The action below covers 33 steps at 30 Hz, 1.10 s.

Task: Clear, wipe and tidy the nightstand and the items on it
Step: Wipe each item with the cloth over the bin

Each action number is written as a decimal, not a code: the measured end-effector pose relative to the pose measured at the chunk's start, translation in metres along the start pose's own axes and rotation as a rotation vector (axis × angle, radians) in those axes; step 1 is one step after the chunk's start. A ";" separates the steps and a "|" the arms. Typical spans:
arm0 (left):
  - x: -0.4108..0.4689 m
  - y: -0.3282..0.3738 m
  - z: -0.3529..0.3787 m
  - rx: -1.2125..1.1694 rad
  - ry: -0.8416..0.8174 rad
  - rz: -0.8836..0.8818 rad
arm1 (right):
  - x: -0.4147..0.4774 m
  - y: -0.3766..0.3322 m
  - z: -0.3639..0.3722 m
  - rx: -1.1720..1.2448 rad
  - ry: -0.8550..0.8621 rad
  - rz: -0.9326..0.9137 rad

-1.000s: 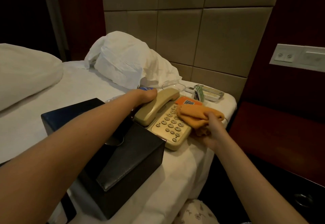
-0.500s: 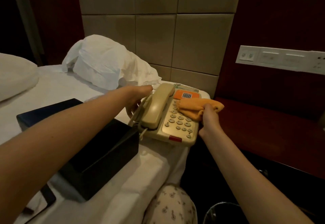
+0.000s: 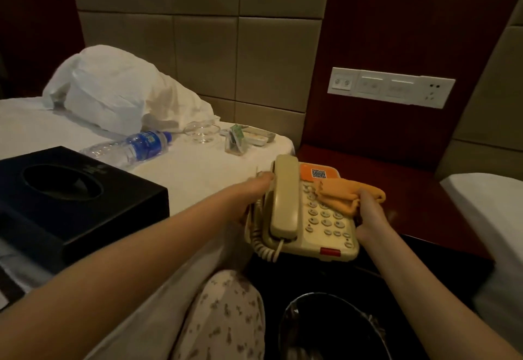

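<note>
Adjoining white bed (image 3: 198, 167), dark-red wooden nightstand (image 3: 418, 198)

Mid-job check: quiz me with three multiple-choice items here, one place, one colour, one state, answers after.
1. Where is the clear plastic water bottle? A on the white bed sheet B on the floor C in a drawer
2. What colour is the folded cloth on the beige push-button telephone? A blue B orange C white
3. The handset is: A dangling by its cord B seated in its cradle C missing
Answers: A, it lies sideways on the sheet; B, orange, gripped by the right hand; B, it rests on the base.
</note>
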<state>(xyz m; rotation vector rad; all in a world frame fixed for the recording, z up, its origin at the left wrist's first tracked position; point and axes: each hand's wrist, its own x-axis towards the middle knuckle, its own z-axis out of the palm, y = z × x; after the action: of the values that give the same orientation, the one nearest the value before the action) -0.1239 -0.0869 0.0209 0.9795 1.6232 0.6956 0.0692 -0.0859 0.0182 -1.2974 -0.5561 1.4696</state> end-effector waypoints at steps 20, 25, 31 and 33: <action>0.057 -0.052 0.067 -0.470 0.073 0.223 | 0.033 -0.024 -0.048 -0.788 0.195 -0.423; 0.065 -0.057 0.068 -0.514 0.075 0.204 | 0.025 -0.047 -0.008 -0.960 0.142 -0.986; 0.067 -0.058 0.071 -0.596 0.026 0.182 | 0.044 -0.023 0.065 -1.325 -0.094 -1.041; 0.064 -0.055 0.070 -0.593 0.005 0.158 | 0.052 -0.013 0.071 -1.376 -0.187 -0.992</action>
<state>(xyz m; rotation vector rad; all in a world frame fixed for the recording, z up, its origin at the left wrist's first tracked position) -0.0762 -0.0616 -0.0745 0.6682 1.2338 1.2020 0.0169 -0.0149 0.0292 -1.4116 -2.1794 0.2102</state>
